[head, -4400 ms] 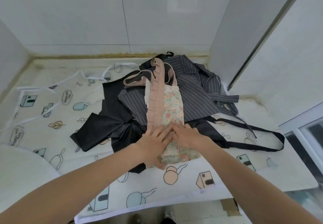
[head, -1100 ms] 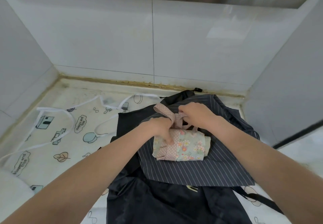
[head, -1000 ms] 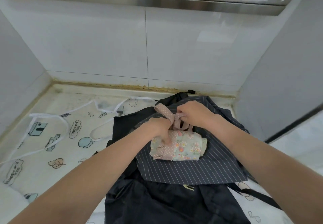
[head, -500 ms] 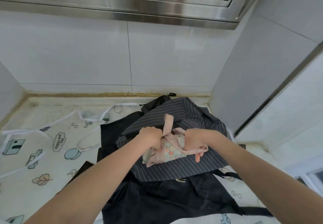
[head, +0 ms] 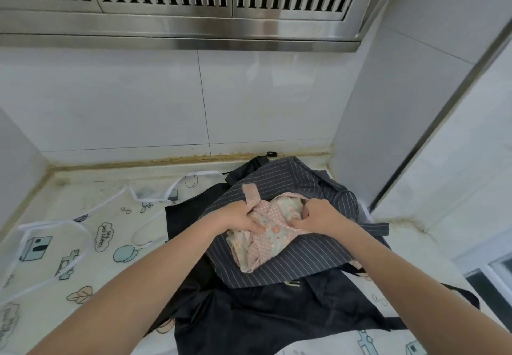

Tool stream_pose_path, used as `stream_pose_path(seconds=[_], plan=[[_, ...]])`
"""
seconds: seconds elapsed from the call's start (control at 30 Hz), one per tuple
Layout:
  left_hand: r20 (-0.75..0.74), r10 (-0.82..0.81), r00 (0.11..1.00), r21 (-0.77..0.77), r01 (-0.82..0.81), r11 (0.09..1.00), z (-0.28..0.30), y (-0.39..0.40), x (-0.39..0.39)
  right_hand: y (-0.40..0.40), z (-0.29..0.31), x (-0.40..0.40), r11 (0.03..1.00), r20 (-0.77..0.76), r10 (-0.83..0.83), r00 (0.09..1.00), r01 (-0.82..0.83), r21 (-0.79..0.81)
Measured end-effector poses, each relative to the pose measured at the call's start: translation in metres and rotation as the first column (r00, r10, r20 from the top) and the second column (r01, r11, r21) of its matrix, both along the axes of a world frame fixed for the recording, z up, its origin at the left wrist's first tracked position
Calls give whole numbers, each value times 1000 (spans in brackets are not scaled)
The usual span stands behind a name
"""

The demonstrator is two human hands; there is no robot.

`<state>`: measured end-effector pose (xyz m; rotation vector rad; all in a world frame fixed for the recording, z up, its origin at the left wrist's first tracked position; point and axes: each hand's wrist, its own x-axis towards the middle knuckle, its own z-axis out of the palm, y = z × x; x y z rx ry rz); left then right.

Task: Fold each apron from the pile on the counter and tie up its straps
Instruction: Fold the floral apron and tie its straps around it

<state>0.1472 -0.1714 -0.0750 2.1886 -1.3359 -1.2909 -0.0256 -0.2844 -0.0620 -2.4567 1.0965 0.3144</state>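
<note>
Both hands grip folded floral cotton apron [head: 273, 239] | left hand [head: 240, 217] pinches pink dotted strap [head: 251, 195] | right hand [head: 318, 214] curled on bundle | atop grey pinstriped apron [head: 307, 260], worktop's back-right corner

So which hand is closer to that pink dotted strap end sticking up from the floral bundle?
Left. The left hand grips the floral bundle right at the base of the strap end; the right hand holds the bundle's other side, clearly apart from it.

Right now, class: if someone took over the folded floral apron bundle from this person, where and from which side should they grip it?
Probably across the floral apron bundle at its near-left end, coming from above: that end lies bare on the striped apron, while the left hand and right hand hold the dotted strap further back.
</note>
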Motion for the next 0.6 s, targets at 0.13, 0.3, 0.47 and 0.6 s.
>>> stream_pose_path(seconds=[0.13, 0.3, 0.47, 0.6], plan=[[-142, -29, 989, -34, 25, 999, 27, 18, 9, 1, 25, -2, 861, 36, -170, 985, 131, 492], [-326, 68, 943, -127, -115, 985, 52, 41, 22, 13, 53, -4, 576, 126, -351, 928, 107, 810], [-474, 123, 872, -194, -239, 951, 77, 55, 28, 21, 76, 1, 467, 242, -500, 831, 23, 884], [-589, 63, 806, -282, -278, 918, 103, 59, 22, 25, 85, 2, 461, 284, -584, 761, 23, 887]])
